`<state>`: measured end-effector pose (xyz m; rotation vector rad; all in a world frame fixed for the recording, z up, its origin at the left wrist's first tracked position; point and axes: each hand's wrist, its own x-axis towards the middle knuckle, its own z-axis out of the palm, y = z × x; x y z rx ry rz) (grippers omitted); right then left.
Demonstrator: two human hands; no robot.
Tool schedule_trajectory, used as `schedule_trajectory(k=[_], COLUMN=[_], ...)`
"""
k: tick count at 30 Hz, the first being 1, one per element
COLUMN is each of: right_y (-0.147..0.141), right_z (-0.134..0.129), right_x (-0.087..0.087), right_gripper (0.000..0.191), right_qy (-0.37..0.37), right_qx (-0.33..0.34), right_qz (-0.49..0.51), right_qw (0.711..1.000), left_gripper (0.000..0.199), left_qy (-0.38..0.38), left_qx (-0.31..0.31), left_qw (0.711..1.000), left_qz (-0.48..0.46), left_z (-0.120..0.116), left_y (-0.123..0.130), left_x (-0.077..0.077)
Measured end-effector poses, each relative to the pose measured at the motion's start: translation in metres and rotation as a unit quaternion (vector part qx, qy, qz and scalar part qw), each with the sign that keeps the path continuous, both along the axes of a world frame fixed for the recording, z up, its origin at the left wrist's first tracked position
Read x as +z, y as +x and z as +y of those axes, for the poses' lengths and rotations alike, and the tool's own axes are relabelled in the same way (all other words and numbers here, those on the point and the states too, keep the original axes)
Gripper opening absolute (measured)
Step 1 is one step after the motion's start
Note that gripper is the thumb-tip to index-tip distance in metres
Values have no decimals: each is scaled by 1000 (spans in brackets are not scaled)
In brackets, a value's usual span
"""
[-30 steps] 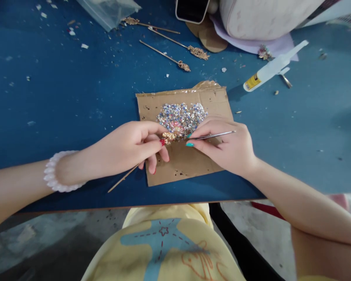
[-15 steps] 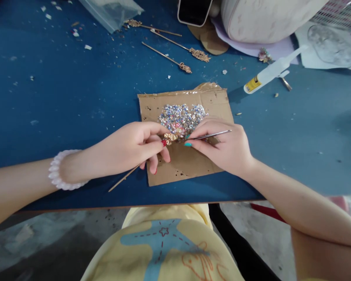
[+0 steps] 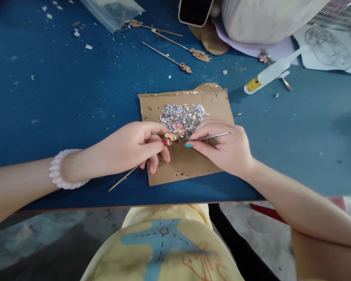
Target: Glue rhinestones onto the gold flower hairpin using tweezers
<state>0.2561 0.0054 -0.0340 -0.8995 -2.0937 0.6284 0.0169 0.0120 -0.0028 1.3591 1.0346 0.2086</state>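
Note:
Between thumb and forefinger, my left hand pinches a gold hairpin by its ornate head; its thin stem sticks out below the palm toward the table's front edge. My right hand is closed on slim metal tweezers, whose tips reach close to the hairpin head. Whether the tips hold anything is too small to tell. Under both hands lies a piece of cardboard bearing a heap of small shiny chips, mostly silver and blue with a pink patch near the hairpin.
Several gold hairpins lie beyond the cardboard, near a clear plastic bag. A white glue bottle with a yellow label rests at right. Farther back are a phone, a pale rounded case and a printed paper sheet.
Almost nothing differs. The whole view has shifted very slightly, and both hands keep their holds at the same spot over the cardboard.

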Motion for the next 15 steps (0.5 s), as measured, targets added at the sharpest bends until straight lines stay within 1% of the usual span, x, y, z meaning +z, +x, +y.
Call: schedule_trajectory(k=[6,10,15], right_y=[2,4,4], right_z=[-1,-1,0], right_x=[2,3,1], right_gripper=[13,13,12], right_qy=[11,12,24], right_qx=[-4,-2,-5], right_qz=[5,33,53], right_qw=[1000,999,998], left_gripper=[19,18,25], left_qy=[5,1,-8], left_qx=[-1,-5,-14], left_qw=[1000,1000,1000], left_qz=[-4,-5,3], left_z=[0,1,0], left_y=[0,1,0], left_x=[0,-1,-1])
